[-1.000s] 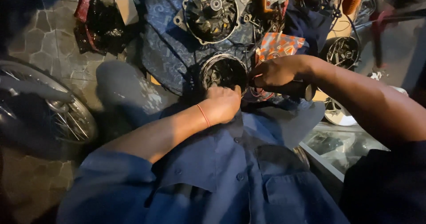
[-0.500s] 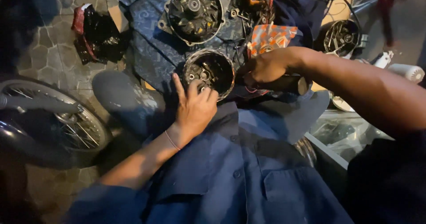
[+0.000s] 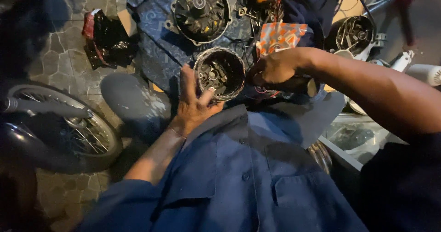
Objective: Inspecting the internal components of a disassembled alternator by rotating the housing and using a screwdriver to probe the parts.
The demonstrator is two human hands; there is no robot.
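A round metal housing [image 3: 219, 73] with small parts inside lies open side up on a blue patterned cloth [image 3: 156, 52]. My left hand [image 3: 195, 104] rests against its left and lower rim, fingers spread, thumb under the edge. My right hand [image 3: 274, 68] is at the housing's right rim, closed on a dark cylindrical tool [image 3: 301, 85] that lies across the cloth. A blue collared shirt [image 3: 248, 177] fills the foreground below both hands.
A larger engine cover [image 3: 200, 9] lies above the housing, an orange patterned packet [image 3: 280, 35] to its right, another round part [image 3: 353, 33] at the far right. A black and red rag [image 3: 108, 39] and a spoked wheel [image 3: 69, 131] sit on the paving at left.
My left hand went from a closed fist at the housing's lower edge to spread fingers along its rim. The right hand stayed on the tool.
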